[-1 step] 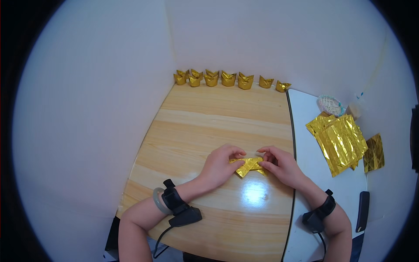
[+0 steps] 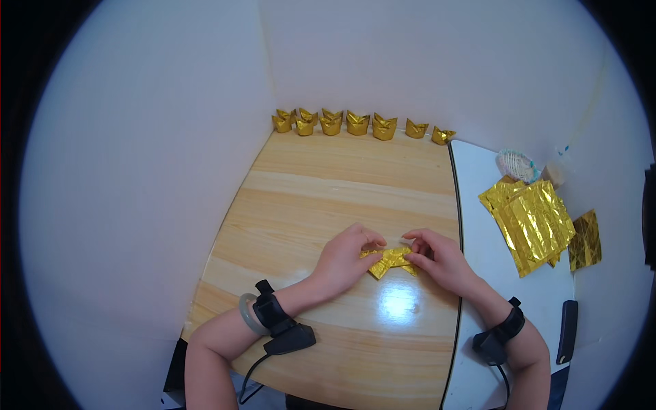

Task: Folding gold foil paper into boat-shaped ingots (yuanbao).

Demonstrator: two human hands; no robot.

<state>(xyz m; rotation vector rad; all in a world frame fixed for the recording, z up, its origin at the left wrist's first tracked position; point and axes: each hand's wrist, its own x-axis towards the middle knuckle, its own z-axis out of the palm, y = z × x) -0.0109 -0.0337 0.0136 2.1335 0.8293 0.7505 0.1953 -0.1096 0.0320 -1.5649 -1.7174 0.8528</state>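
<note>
Between my two hands is a small folded piece of gold foil paper [image 2: 393, 260], low over the wood-grain table, with pointed flaps angled toward me. The left end is pinched by my left hand [image 2: 348, 256], its thumb lying along the near face and its fingers curled behind. At the other end, my right hand [image 2: 441, 260] grips the paper with its thumb, while the index finger arches above. The fingers partly cover both ends of the paper. Whether its underside touches the table I cannot tell.
Several folded gold paper ingots [image 2: 357, 124] line the table's back edge by the wall. On the white surface at right lie a stack of gold foil sheets [image 2: 536, 222], a small woven basket [image 2: 518, 166] and a dark elongated object [image 2: 567, 331]. Another gold sheet [image 2: 586, 239] leans at the right wall.
</note>
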